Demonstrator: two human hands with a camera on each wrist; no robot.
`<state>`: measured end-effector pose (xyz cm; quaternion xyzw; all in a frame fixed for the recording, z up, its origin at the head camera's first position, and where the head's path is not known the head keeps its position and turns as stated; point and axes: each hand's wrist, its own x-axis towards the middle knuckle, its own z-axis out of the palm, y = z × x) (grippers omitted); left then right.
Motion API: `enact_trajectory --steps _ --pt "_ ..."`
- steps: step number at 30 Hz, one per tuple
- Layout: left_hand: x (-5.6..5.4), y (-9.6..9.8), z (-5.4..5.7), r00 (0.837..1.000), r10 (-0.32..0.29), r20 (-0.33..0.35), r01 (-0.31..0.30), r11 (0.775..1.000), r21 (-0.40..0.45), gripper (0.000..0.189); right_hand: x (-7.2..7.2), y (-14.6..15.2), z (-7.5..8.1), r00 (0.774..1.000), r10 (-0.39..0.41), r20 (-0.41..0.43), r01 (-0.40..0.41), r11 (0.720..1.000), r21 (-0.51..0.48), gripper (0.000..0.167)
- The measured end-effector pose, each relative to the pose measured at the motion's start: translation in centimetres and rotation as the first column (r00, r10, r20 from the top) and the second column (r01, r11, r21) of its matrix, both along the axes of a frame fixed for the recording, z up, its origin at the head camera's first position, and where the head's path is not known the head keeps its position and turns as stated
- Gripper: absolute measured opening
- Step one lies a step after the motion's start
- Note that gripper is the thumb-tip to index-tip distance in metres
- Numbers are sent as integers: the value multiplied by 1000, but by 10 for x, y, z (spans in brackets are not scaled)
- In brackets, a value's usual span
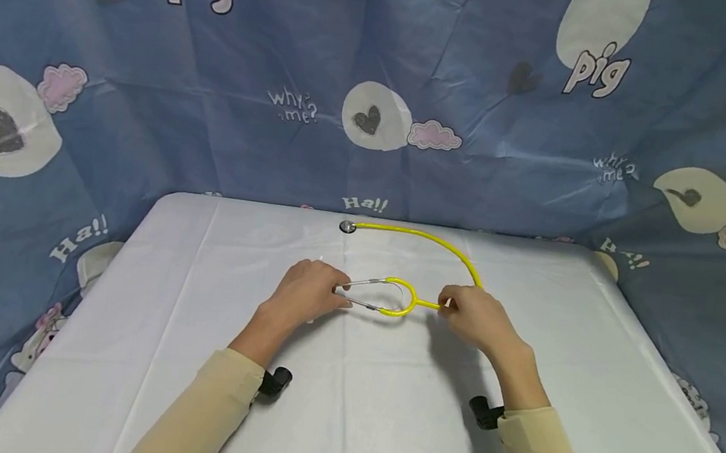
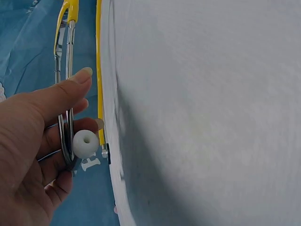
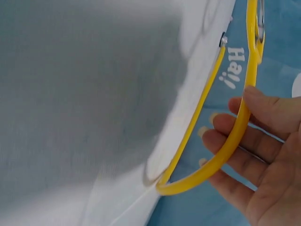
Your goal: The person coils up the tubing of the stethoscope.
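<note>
A stethoscope with yellow tubing (image 1: 411, 230) is held between both hands above a white-covered table. My left hand (image 1: 308, 292) grips its metal ear tubes (image 2: 70, 56) between thumb and fingers near the ear ends. One white eartip (image 2: 85, 149) shows beside those fingers in the left wrist view. To the right, my right hand (image 1: 478, 317) pinches the yellow tube just past the Y-shaped fork (image 1: 413, 302), and the tube runs on across its fingers in the right wrist view. The chest piece (image 1: 347, 227) lies on the table near its far edge, with the tube curving back to it.
The table's white cover (image 1: 405, 431) has faint creases. Behind the far edge hangs a blue printed cloth (image 1: 316, 167), which continues down both sides. Dark wrist mounts (image 1: 276, 382) sit by both beige sleeves (image 1: 201, 408).
</note>
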<state>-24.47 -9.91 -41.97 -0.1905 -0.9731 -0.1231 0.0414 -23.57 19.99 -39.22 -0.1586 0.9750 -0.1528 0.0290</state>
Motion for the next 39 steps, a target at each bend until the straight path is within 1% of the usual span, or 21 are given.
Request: enact_trajectory --steps 3,8,13,19,24,26,32,35,39 --pt "0 -1 0 1000 22 20 -21 1000 -4 30 1 6 1 999 0 34 1 1000 -11 18" --pt "2 -3 0 998 46 51 -47 999 26 30 3 15 3 996 53 65 -50 998 -35 20" --pt "3 -6 -1 997 55 46 -57 997 48 30 4 22 3 996 61 67 -59 998 -33 18" --pt "4 -8 -2 998 46 45 -49 997 64 11 7 24 7 989 122 84 -112 987 -112 20" --pt "4 -9 -2 998 45 48 -48 997 68 9 9 18 15 988 150 28 -144 976 -162 20" --pt "4 -9 -3 999 36 39 -39 997 67 8 9 13 18 984 179 -4 -176 966 -187 21" --pt "4 -9 -3 999 -33 -29 34 998 61 8 8 -2 28 958 275 -80 -287 924 -253 21" --pt "5 -9 -3 997 -55 -57 58 996 60 6 8 -9 33 952 292 -95 -307 912 -274 22" --pt "7 -7 -3 996 -70 -58 75 994 81 6 8 -19 40 941 319 -113 -338 896 -288 22"
